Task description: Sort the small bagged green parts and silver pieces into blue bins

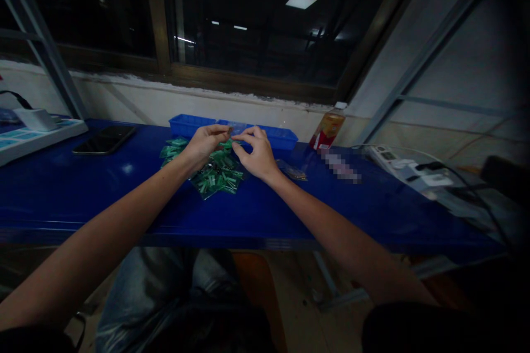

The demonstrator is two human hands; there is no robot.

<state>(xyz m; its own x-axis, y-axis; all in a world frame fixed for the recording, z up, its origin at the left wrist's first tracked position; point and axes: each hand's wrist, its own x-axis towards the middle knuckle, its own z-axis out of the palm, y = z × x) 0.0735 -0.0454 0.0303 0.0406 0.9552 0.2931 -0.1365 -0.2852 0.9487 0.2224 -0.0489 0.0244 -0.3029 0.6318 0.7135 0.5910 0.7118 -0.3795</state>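
My left hand (203, 144) is closed in a pinch, thumb against fingers, on a small clear plastic bag (237, 127). Something small and brownish shows at its fingertips. Facing it, my right hand (257, 153) has its thumb and index fingertips drawn close together beside the bag; what lies between them is too small to make out. Beneath both hands spreads a pile of small clear packets with green pieces (217, 176). Just behind the hands stand blue plastic bins (281, 137), partly hidden by them. A flat clear bag with brownish contents (293, 171) lies right of my right hand.
On the blue table (265, 212), a phone (105, 139) and a white power strip (41, 135) lie at left. A drink bottle (329, 128) stands at the back right, near another power strip with cables (408, 170). A window is behind the table.
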